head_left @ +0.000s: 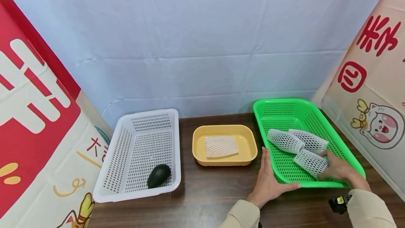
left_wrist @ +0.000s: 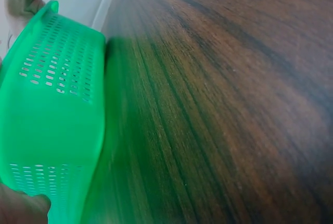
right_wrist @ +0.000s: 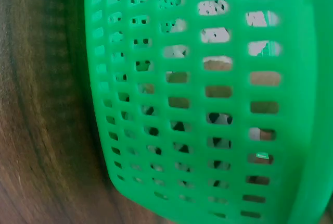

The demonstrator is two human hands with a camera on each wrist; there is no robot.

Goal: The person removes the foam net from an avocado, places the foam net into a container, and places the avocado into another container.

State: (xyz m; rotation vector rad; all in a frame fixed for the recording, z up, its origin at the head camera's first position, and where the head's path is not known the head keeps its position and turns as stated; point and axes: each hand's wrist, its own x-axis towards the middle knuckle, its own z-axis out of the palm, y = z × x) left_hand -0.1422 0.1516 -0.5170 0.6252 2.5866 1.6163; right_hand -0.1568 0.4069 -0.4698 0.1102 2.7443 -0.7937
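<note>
Inside the green basket [head_left: 286, 177] lie three white foam net sleeves; whether they hold anything inside I cannot tell. My right hand [head_left: 340, 168] reaches over the near rim and grips the right end of the nearest sleeve [head_left: 310, 163], thumb on the near side and fingers on the far side. Two more sleeves, one to the left [head_left: 285, 140] and one behind [head_left: 308, 140], touch or lie close to it. My left hand [head_left: 269, 182] rests against the basket's near left corner, its fingers straight along the left wall. In the right wrist view the basket wall [right_wrist: 234, 120] mostly hides the hand.
A yellow tray [head_left: 224, 163] with a flat foam net [head_left: 221, 147] stands in the middle. To the left, a white basket [head_left: 136, 197] holds a dark green avocado [head_left: 159, 176]. Brown wooden table [head_left: 202, 196] shows between them. Cloth hangs behind and at both sides.
</note>
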